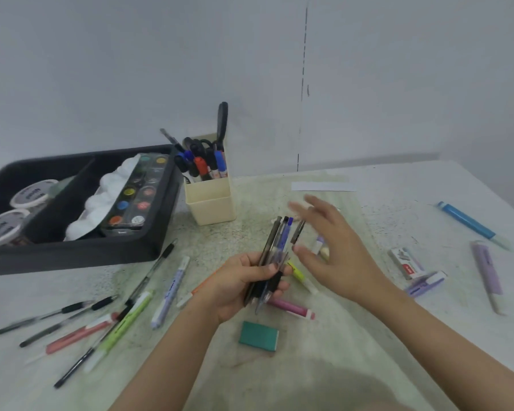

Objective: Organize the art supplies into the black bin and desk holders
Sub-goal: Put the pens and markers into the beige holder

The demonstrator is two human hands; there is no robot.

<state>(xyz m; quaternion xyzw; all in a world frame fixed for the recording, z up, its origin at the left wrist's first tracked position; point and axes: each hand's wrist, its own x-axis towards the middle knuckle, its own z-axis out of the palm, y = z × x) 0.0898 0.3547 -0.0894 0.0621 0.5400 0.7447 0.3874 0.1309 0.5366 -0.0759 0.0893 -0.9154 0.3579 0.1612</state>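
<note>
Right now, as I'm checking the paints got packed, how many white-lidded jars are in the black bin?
2. One jar sits in the black bin's left compartment, toward the back; the other jar is nearer the front, cut by the picture's left edge. More may be hidden.

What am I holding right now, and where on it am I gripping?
Left hand grips a bundle of pens around their lower halves. Right hand is blurred beside their tops; whether it holds one cannot be told.
</note>
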